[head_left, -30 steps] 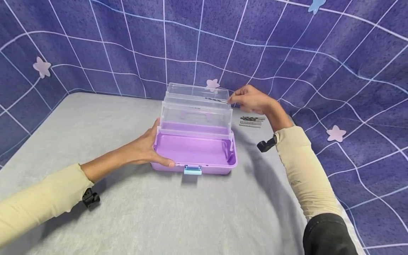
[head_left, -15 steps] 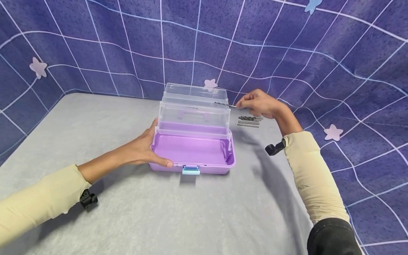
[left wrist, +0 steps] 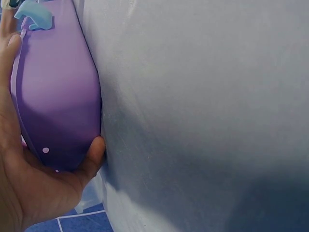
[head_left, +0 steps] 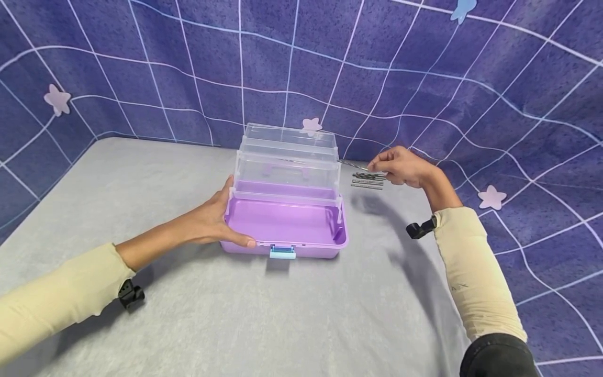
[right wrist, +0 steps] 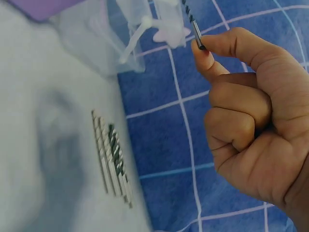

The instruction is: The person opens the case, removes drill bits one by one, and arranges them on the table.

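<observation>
A purple toolbox (head_left: 285, 222) stands with its clear trays (head_left: 287, 152) raised behind the bottom compartment. My left hand (head_left: 209, 217) grips its left side, thumb at the front rim; in the left wrist view, the fingers wrap the purple wall (left wrist: 63, 92). To the right of the trays, my right hand (head_left: 400, 166) pinches a drill bit (head_left: 352, 165) by its smooth shank between thumb and forefinger, other fingers curled in. The bit's fluted end points left toward the trays. Beneath that hand, several drill bits (head_left: 367, 184) lie side by side on the table.
A thin dark drill bit (head_left: 289, 161) shows through the clear trays. The light blue latch (head_left: 282, 252) hangs at the box's front. Behind the grey table (head_left: 282, 314) rises a blue grid-patterned cloth (head_left: 198, 63) with star shapes.
My right hand has moved right and down, away from over the trays toward the loose drill bits, with the pinched bit still in its fingers. My left hand keeps its hold on the toolbox.
</observation>
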